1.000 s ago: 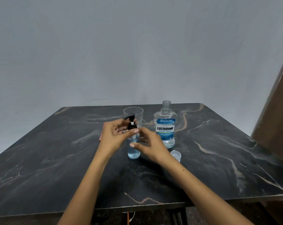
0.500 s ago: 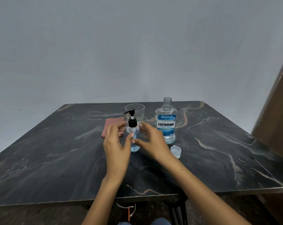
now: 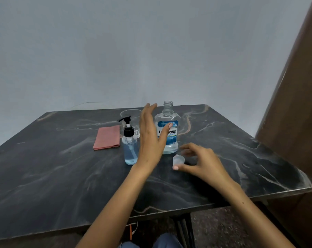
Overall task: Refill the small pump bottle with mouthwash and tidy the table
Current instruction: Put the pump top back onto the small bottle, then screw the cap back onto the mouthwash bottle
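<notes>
The small clear pump bottle (image 3: 129, 145) with a black pump head stands upright on the table, holding blue liquid. To its right the mouthwash bottle (image 3: 168, 140) stands uncapped. My left hand (image 3: 150, 138) is open and raised between the two bottles, its thumb across the mouthwash label. A clear cap (image 3: 178, 160) lies on the table in front of the mouthwash bottle. My right hand (image 3: 200, 161) curls around the cap with thumb and fingers apart; whether it touches the cap I cannot tell.
A folded pink cloth (image 3: 107, 137) lies left of the pump bottle. A clear glass cup (image 3: 131, 116) stands behind the pump bottle, partly hidden by my left hand. The dark marble table (image 3: 53, 172) ends near me; a brown panel (image 3: 298, 108) rises at the right.
Both hands have let go of the pump bottle. My left hand has risen and shifted right toward the mouthwash bottle. My right hand has moved right and down to the cap.
</notes>
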Motion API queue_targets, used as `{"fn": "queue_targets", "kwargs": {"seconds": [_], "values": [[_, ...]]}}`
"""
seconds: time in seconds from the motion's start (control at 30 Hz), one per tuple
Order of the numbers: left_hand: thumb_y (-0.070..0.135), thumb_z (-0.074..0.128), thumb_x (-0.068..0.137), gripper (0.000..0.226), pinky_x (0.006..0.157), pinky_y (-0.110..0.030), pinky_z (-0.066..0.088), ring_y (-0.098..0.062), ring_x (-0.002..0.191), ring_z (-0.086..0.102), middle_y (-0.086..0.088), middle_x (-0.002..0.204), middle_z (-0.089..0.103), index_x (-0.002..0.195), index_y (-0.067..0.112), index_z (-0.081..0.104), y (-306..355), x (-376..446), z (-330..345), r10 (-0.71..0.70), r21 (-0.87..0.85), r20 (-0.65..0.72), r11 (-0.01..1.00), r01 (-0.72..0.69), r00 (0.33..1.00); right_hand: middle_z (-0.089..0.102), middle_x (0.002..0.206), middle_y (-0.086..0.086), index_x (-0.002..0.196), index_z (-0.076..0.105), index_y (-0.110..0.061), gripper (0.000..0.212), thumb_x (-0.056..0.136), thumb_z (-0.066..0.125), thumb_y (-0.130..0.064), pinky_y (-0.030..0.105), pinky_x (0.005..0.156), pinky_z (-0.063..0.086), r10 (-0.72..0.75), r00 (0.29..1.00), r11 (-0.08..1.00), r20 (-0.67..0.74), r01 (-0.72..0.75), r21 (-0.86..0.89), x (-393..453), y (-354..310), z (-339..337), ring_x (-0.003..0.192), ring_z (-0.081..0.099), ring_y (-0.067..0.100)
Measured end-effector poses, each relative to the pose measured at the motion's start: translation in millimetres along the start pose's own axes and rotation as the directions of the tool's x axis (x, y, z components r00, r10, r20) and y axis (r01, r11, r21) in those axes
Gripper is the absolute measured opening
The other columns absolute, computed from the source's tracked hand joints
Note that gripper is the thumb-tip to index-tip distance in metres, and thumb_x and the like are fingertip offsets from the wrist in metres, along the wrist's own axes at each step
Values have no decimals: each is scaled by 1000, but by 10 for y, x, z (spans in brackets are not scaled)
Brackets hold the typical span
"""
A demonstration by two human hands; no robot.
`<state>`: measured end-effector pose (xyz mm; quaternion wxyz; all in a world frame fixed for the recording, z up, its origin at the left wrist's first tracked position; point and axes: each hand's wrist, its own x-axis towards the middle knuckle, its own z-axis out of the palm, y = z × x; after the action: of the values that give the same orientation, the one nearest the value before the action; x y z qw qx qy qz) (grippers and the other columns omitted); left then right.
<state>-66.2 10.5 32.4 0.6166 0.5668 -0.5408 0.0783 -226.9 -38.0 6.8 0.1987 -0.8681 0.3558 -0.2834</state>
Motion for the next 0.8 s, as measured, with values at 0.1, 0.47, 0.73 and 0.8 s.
{"fn": "queue_targets", "kwargs": {"seconds": [0.1, 0.47, 0.73, 0.8], "values": [[27, 63, 88, 64, 106, -12, 26, -7, 132, 32, 0, 146, 36, 141, 17, 29, -149, 32, 77, -77, -37, 78, 996, 80, 994, 70, 92, -20, 98, 59, -35, 47, 59, 80, -50, 38, 92, 51, 0, 1000, 999, 27, 1, -50, 33, 37, 70, 86, 64, -4], [21, 67, 85, 49, 97, -27, 47, -8, 114, 53, 13, 121, 52, 128, 25, 44, -368, 49, 136, -50, -55, 100, 997, 55, 994, 68, 105, -7, 104, 64, -23, 37, 74, 74, -4, 21, 78, 57, -39, 943, 854, -331, 204, 479, 493, -83, -203, 98, 66, 7], [24, 70, 83, 47, 87, -6, 44, 0, 105, 56, 16, 115, 56, 124, 30, 48, -422, 64, 124, -29, -52, 117, 998, 35, 993, 60, 107, -13, 110, 52, -23, 38, 82, 68, -3, 5, 80, 48, -298, 941, 939, -160, 319, 126, 906, -210, -550, 100, 56, -8], [24, 70, 83, 47, 85, -5, 44, 7, 103, 56, 20, 114, 55, 124, 30, 48, -427, 65, 121, -36, -62, 122, 997, 43, 992, 62, 108, -10, 107, 57, -20, 32, 82, 68, -3, 8, 83, 50, -329, 938, 937, -108, 339, 87, 965, -251, -647, 99, 58, -3]]}}
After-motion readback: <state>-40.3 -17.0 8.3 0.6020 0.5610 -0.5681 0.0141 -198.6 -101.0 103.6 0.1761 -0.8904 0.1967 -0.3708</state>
